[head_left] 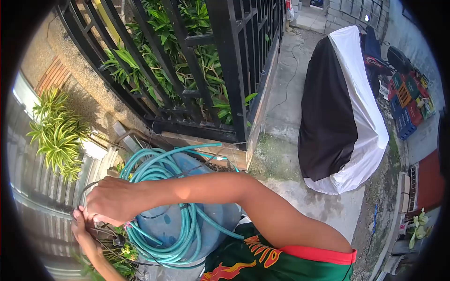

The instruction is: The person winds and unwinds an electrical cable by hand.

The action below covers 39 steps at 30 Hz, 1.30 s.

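Observation:
At the left, my right hand (110, 200) is closed, its fingers curled round a thin dark cable (89, 186). My left hand (84, 232) is just below it, fingertips pinched together close to the right hand's fingers; what they hold is too small to make out. Both hands are in front of a corrugated metal surface (51, 201). Right beside them, a coiled teal hose (187, 234) lies on a blue lid (211, 222), under my right forearm.
A black metal fence (227, 61) encloses green plants. Farther right stands a black-and-white covered object (328, 117), with stacked crates (405, 100) beyond it. A striped leafy plant (56, 136) grows above the hands, and another plant (126, 253) is below.

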Each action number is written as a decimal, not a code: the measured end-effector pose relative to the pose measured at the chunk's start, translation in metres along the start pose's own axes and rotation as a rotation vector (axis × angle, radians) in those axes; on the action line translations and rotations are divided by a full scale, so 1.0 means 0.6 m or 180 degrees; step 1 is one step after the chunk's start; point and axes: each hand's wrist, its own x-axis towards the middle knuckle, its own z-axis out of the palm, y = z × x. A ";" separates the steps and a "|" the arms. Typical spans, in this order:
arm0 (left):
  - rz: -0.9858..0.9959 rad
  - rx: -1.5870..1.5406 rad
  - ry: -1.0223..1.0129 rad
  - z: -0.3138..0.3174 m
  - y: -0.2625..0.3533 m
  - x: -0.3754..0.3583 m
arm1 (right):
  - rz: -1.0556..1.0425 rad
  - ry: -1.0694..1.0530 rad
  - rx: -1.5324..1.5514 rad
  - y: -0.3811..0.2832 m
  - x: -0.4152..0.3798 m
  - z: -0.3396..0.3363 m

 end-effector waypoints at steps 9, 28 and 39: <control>-0.0632 -0.0739 -0.1134 -0.164 0.030 0.021 | 0.0986 0.0315 0.0202 0.044 -0.063 -0.007; 0.0446 -0.2699 -0.1663 -0.540 0.083 0.020 | 0.2894 -0.0506 -0.0438 0.043 -0.342 0.010; 0.0701 -0.2821 -0.0360 -0.682 -0.005 0.021 | 0.3364 0.0991 -0.2104 -0.020 -0.487 0.018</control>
